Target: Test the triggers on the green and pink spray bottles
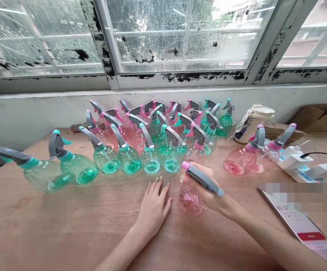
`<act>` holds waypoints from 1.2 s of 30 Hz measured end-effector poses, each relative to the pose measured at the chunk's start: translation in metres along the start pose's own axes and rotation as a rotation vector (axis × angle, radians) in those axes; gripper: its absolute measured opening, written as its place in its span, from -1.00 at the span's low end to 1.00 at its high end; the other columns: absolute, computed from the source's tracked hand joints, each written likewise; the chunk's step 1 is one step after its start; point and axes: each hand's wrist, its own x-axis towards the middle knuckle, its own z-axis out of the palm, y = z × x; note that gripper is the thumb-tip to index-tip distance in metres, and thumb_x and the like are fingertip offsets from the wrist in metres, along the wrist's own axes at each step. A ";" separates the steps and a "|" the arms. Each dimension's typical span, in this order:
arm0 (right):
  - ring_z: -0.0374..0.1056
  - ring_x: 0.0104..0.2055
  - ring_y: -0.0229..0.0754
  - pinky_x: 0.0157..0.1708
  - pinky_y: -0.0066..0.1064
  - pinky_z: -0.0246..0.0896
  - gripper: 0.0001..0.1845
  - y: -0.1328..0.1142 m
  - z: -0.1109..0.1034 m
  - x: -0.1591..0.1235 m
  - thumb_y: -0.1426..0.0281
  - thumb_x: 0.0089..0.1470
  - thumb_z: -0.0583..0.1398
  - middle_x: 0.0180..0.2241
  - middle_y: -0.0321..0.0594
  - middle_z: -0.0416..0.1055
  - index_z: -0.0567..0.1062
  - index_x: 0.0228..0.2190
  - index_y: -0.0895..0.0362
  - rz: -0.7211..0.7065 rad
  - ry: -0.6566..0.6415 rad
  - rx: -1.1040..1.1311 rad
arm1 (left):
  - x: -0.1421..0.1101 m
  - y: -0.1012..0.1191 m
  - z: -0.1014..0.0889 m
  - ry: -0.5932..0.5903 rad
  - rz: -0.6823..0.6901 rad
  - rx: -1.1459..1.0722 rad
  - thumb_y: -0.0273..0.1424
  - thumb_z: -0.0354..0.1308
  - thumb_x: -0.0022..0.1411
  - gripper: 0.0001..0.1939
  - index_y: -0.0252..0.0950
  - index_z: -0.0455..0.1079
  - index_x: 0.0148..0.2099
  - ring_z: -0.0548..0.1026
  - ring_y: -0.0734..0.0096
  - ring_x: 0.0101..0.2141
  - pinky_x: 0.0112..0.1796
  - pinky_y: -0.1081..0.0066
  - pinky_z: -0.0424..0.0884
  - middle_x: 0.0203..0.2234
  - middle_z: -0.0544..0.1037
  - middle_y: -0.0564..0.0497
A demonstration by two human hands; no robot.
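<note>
My right hand (208,184) is wrapped round the neck of a pink spray bottle (191,203), just below its grey and pink spray head. The bottle's base is on or close to the table; I cannot tell which. Flat on the wooden table (96,233), my left hand (153,205) lies with its fingers stretched out, holding nothing. Beyond both hands stands a front row of green spray bottles, among them one green spray bottle (151,163) and another green spray bottle (172,162). Pink and green ones crowd behind them.
Two pink spray bottles, the nearer one a pink spray bottle (238,160), stand right of the group. A cup (250,124), a cardboard box (318,116), a power strip (295,165) with chargers and a phone (304,226) line the right side. Windows (180,37) rise behind.
</note>
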 end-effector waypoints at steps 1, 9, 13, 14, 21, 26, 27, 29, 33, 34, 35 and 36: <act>0.07 -0.57 -0.32 -0.57 -0.44 0.02 -0.71 -0.001 0.000 0.000 0.27 0.19 0.15 -0.58 -0.39 0.14 0.27 -0.52 0.10 -0.004 -0.014 -0.006 | 0.000 0.000 0.000 -0.002 0.001 0.005 -0.33 0.00 0.36 -0.65 -0.31 0.33 0.13 0.32 0.00 0.18 0.12 -0.03 0.30 0.17 0.36 -0.27; 0.31 -0.38 -0.22 -0.35 -0.40 0.22 -0.85 0.007 -0.002 -0.001 0.30 0.20 0.17 -0.43 -0.28 0.37 0.42 -0.38 0.10 0.055 0.035 0.071 | 0.000 -0.001 0.001 -0.008 0.015 0.045 -0.34 0.01 0.36 -0.64 -0.33 0.33 0.14 0.34 -0.02 0.16 0.10 -0.03 0.32 0.17 0.35 -0.29; 0.38 -0.36 -0.20 -0.25 -0.36 0.27 -0.89 0.009 0.000 -0.002 0.32 0.18 0.19 -0.36 -0.25 0.45 0.47 -0.28 0.09 0.033 0.038 0.085 | 0.000 -0.001 0.002 0.002 0.017 0.028 -0.35 0.01 0.35 -0.65 -0.34 0.35 0.12 0.32 -0.03 0.17 0.11 -0.04 0.31 0.17 0.35 -0.30; 0.38 -0.37 -0.19 -0.24 -0.35 0.28 -0.89 0.010 0.001 -0.002 0.32 0.18 0.19 -0.38 -0.25 0.45 0.48 -0.28 0.09 0.031 0.034 0.080 | 0.001 -0.001 0.002 0.004 0.018 0.024 -0.35 0.01 0.35 -0.65 -0.35 0.35 0.12 0.32 -0.03 0.17 0.11 -0.04 0.31 0.17 0.35 -0.30; 0.35 -0.42 -0.23 -0.36 -0.40 0.28 -0.86 0.010 0.001 -0.002 0.29 0.19 0.18 -0.41 -0.27 0.42 0.44 -0.33 0.10 0.036 0.027 0.086 | 0.000 0.000 0.001 -0.010 0.008 0.035 -0.35 0.01 0.36 -0.65 -0.34 0.34 0.13 0.33 -0.02 0.17 0.11 -0.03 0.30 0.17 0.35 -0.29; 0.21 -0.52 -0.29 -0.52 -0.44 0.14 -0.76 0.008 0.002 -0.002 0.24 0.16 0.20 -0.54 -0.34 0.29 0.38 -0.46 0.11 0.023 0.080 -0.009 | 0.000 -0.002 0.003 0.007 0.011 0.012 -0.33 0.00 0.36 -0.65 -0.31 0.34 0.13 0.31 0.00 0.18 0.11 -0.03 0.30 0.18 0.35 -0.27; 0.21 -0.52 -0.28 -0.51 -0.44 0.14 -0.76 0.008 0.002 -0.002 0.24 0.16 0.20 -0.54 -0.34 0.29 0.39 -0.46 0.11 0.022 0.078 -0.011 | 0.000 -0.002 0.002 0.009 0.013 0.009 -0.33 0.01 0.36 -0.65 -0.32 0.34 0.13 0.32 -0.01 0.18 0.11 -0.03 0.31 0.18 0.35 -0.27; 0.26 -0.48 -0.26 -0.47 -0.43 0.19 -0.77 0.009 0.001 -0.001 0.23 0.17 0.19 -0.50 -0.31 0.35 0.42 -0.43 0.11 0.026 0.055 0.025 | 0.000 -0.001 0.001 0.005 0.015 0.011 -0.34 0.01 0.36 -0.65 -0.33 0.35 0.13 0.33 -0.01 0.17 0.11 -0.03 0.31 0.17 0.36 -0.28; 0.37 -0.38 -0.21 -0.28 -0.36 0.31 -0.81 0.013 0.000 -0.001 0.23 0.19 0.18 -0.35 -0.24 0.46 0.48 -0.28 0.09 0.049 0.025 0.134 | 0.001 0.000 0.000 0.004 0.014 0.011 -0.34 0.00 0.37 -0.65 -0.33 0.34 0.13 0.33 -0.01 0.17 0.10 -0.02 0.32 0.17 0.36 -0.29; 0.39 -0.37 -0.19 -0.24 -0.34 0.32 -0.81 0.014 0.000 -0.002 0.23 0.19 0.19 -0.35 -0.24 0.47 0.48 -0.24 0.08 0.051 0.022 0.146 | 0.001 0.000 0.000 0.007 0.013 0.009 -0.34 -0.01 0.37 -0.65 -0.33 0.34 0.13 0.32 -0.01 0.17 0.10 -0.02 0.32 0.17 0.36 -0.28; 0.40 -0.36 -0.18 -0.22 -0.32 0.33 -0.80 0.014 0.001 -0.002 0.24 0.19 0.19 -0.36 -0.24 0.47 0.49 -0.21 0.08 0.052 0.017 0.149 | 0.001 0.000 0.000 0.009 0.013 0.009 -0.34 -0.01 0.37 -0.65 -0.33 0.34 0.13 0.32 0.00 0.17 0.10 -0.02 0.32 0.17 0.36 -0.28; 0.40 -0.35 -0.16 -0.19 -0.31 0.34 -0.80 0.014 0.001 -0.003 0.25 0.18 0.20 -0.37 -0.24 0.47 0.50 -0.20 0.07 0.049 0.010 0.145 | 0.001 0.000 0.000 0.007 0.012 0.010 -0.34 -0.01 0.36 -0.65 -0.32 0.34 0.13 0.32 0.00 0.18 0.10 -0.02 0.32 0.17 0.36 -0.28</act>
